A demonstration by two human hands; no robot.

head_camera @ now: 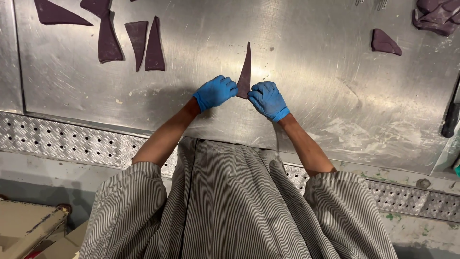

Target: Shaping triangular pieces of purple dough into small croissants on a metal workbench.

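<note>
Both blue-gloved hands, left [215, 92] and right [267, 99], pinch the dark purple dough triangle's [245, 72] base mid-bench; uneven pulling could tear the thin tip.

Just one view here, a head cam looking pretty much straight down the person's striped front onto a steel worktable [311, 76]. It sits close, arm's reach, the table's near edge crossing mid-frame and floor showing along the bottom.
</note>
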